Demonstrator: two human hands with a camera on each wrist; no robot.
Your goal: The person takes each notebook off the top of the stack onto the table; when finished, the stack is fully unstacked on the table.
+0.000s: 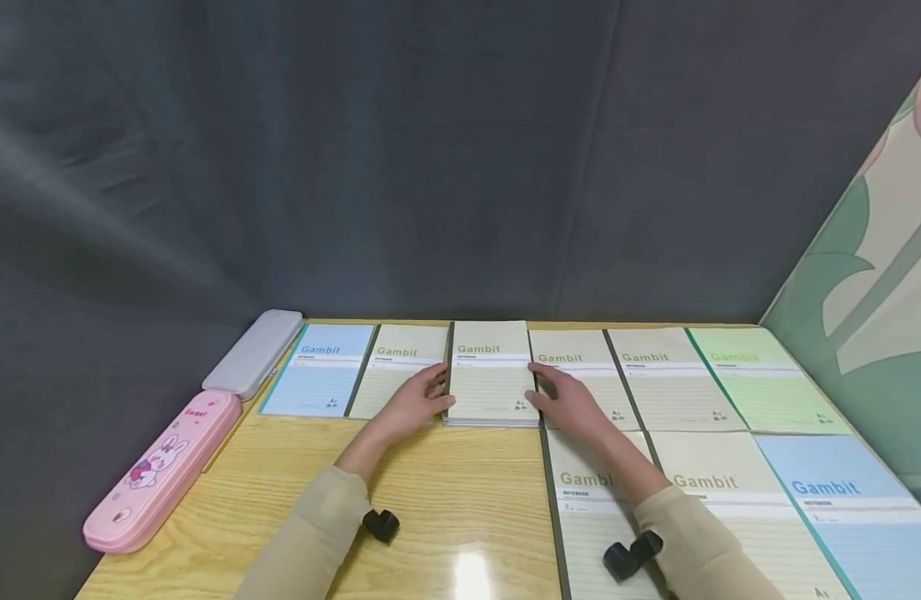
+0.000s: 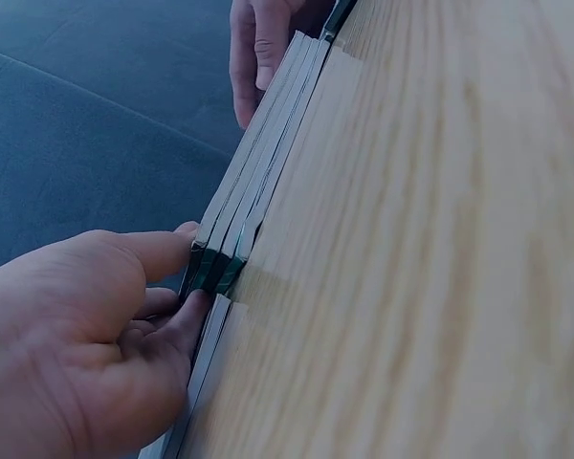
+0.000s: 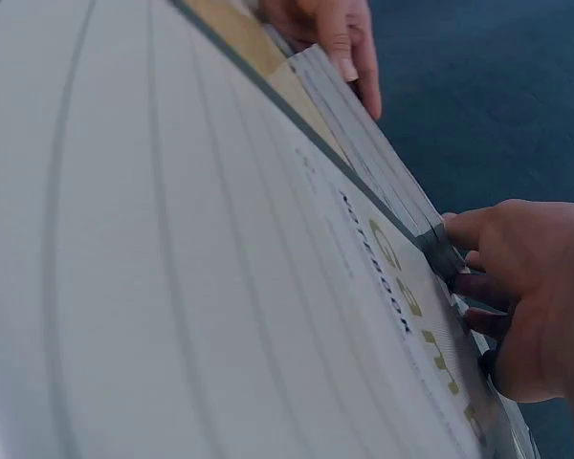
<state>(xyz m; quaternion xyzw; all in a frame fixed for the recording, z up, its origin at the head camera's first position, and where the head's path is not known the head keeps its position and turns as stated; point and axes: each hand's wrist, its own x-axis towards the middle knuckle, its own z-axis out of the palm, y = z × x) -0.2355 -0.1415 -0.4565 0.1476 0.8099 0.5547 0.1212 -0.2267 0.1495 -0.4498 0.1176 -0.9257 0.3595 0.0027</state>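
Observation:
A stack of several cream notebooks [image 1: 490,375] lies in the back row on the table, its pages' edges showing in the left wrist view. My left hand [image 1: 415,402] is at the stack's left side, touching the dark spine edge with fingertips and thumb. On the opposite side, my right hand [image 1: 568,402] touches the stack's right edge in the same way, above a neighbouring cream notebook [image 1: 580,354]. In the left wrist view the left hand [image 2: 96,335] meets the corner of the stack [image 2: 258,163]. The right hand [image 3: 536,287] reaches the stack [image 3: 364,134] from its far end.
Left of the stack lie a cream notebook [image 1: 396,387] and a blue notebook [image 1: 321,379]. Further cream, green [image 1: 760,375] and blue notebooks [image 1: 853,500] cover the right side. A pink rabbit case [image 1: 163,467] and a grey case [image 1: 253,354] line the left edge. Bare wood [image 1: 460,492] shows in front.

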